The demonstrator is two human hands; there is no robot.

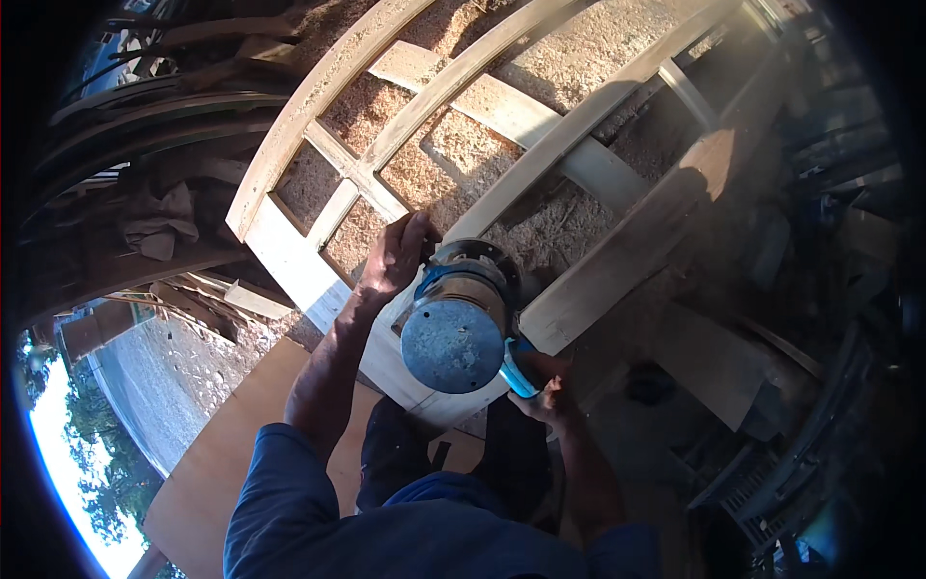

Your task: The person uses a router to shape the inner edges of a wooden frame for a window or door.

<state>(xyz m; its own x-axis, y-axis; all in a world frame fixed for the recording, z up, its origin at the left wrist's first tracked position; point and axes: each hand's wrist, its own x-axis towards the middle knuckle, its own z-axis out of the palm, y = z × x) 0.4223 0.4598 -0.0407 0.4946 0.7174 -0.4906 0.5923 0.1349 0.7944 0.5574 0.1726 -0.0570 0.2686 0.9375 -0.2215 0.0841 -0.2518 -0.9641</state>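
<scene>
Pale wood shavings (pixel 453 154) are covering the ground beneath a large slatted wooden frame (pixel 309 106), and sunlight is striking its left side and middle. Nearest, the person's dark-trousered legs (pixel 516 439) are standing close to the frame's near edge, while blue sleeves (pixel 285 482) are reaching forward on both sides. A brown board (pixel 231 425) is lying to the left of the legs, below the frame's near edge. The right hand (pixel 548 391) is gripping a light-blue handle (pixel 521 372) on the near right side of a cylindrical tool (pixel 453 344), its fingers closing round it. That tool, showing a round grey metal cap, is sitting over the frame's wide near rail (pixel 299 265), toward the rail's right end and just left of the frame's near right corner. Slightly farther, the left hand (pixel 391 256) is holding the tool's far left side, fingers curling inward; the exact part they are gripping is hidden. Beyond the hands, long slats and short crosspieces are running toward the frame's far edge. Off the left edge, dark curved timbers (pixel 164 116) are lying stacked, and green trees (pixel 101 463) are showing past a grey strip of ground (pixel 145 367).
</scene>
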